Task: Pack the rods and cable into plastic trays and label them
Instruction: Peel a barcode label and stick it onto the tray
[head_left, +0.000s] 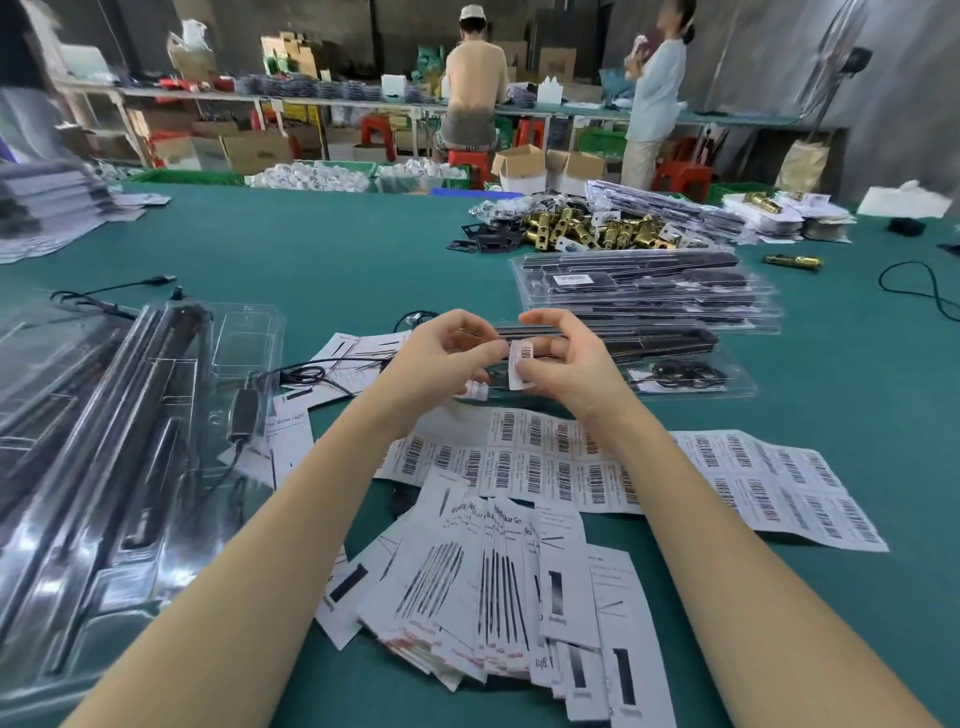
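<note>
My left hand and my right hand meet above the green table, and between their fingertips they pinch a small white barcode label. Just behind the hands lies a packed clear plastic tray with black rods and a coiled cable. Sheets of barcode labels lie under my wrists. At the left sits a stack of clear plastic trays holding black rods, with a black cable and adapter on it.
A fan of printed paper inserts lies near the front edge. A stack of packed trays and a heap of brass lock parts sit at the back right. Loose black cables trail at the right. Two people stand at a far bench.
</note>
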